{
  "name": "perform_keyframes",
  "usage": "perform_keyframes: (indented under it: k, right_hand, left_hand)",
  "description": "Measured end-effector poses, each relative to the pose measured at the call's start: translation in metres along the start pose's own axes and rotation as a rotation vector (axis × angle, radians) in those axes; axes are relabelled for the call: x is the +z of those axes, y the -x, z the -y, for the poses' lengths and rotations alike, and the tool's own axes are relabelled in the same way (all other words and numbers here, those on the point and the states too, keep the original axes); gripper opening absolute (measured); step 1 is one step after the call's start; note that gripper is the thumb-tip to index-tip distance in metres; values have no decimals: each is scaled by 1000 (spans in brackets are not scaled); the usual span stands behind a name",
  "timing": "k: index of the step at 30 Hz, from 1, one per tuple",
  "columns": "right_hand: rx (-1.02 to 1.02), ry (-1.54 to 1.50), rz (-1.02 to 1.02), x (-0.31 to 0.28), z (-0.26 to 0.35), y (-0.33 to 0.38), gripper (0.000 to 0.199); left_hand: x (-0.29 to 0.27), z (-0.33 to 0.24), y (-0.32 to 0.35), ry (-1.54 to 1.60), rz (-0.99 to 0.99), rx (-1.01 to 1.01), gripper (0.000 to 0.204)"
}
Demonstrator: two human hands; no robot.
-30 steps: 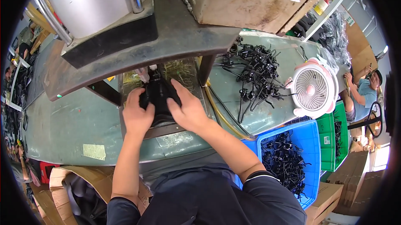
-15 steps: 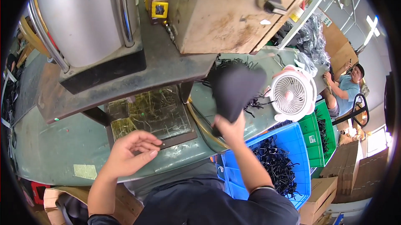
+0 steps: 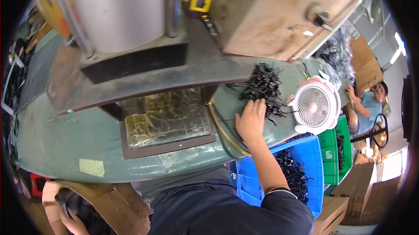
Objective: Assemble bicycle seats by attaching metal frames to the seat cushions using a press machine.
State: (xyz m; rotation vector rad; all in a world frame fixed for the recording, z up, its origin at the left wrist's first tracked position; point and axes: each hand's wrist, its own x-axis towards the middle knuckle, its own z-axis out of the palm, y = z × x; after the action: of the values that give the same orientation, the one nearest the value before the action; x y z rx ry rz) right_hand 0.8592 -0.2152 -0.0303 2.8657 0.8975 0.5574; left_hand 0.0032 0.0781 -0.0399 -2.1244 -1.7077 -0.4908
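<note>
At the lower left, my left hand (image 3: pixel 73 222) is down in an open cardboard box (image 3: pixel 98 195), its fingers closed on the edge of a dark, soft-looking black piece (image 3: pixel 70 198); part of the hand is cut off by the picture's dark rim. My right hand (image 3: pixel 252 119) reaches across the green bench with fingers stretched forward. Its fingertips touch the near side of a heap of thin black strips (image 3: pixel 264 84), and nothing shows gripped in it. Left of that hand, beneath the press, lies a flat plate (image 3: pixel 168 123) covered with yellowish, creased film.
A press (image 3: pixel 126 12) and a control box (image 3: pixel 270 16) stand behind. Right of the heap is a pink-white fan (image 3: pixel 315 107). Blue (image 3: pixel 312 147) and green (image 3: pixel 327 147) crates hold black strips. Hoses (image 3: pixel 224 132) cross the bench. A person (image 3: pixel 369 104) sits at far right.
My right hand no longer holds the dark piece and has moved to the strip heap. My left hand has dropped from the plate's front edge into the cardboard box. The view has shifted.
</note>
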Motion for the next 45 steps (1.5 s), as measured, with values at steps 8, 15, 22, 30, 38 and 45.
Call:
perform_keyframes:
  k: [8, 15, 22, 30, 38, 45]
  right_hand:
    - [-161, -257, -4, 2, -19, 14, 32]
    - [-66, -541, 27, -15, -57, 1, 42]
    - [-112, -668, -88, -74, -28, 20, 28]
    - [-513, -713, 30, -42, 8, 15, 56]
    - [-43, -795, 18, -22, 8, 27, 67]
    - [-160, -1025, 22, -65, -13, 36, 61]
  left_hand:
    - [-62, -21, 194, -486, 687, -748, 84]
    - [-84, -1, 185, -547, 651, -781, 75]
    - [-172, -114, -8, -265, -122, -453, 55]
    - [-138, -221, -107, 1267, -237, -540, 57]
    - [-61, -450, -60, 1888, 537, -869, 49]
    - [-49, -482, -47, 893, 65, 177, 85]
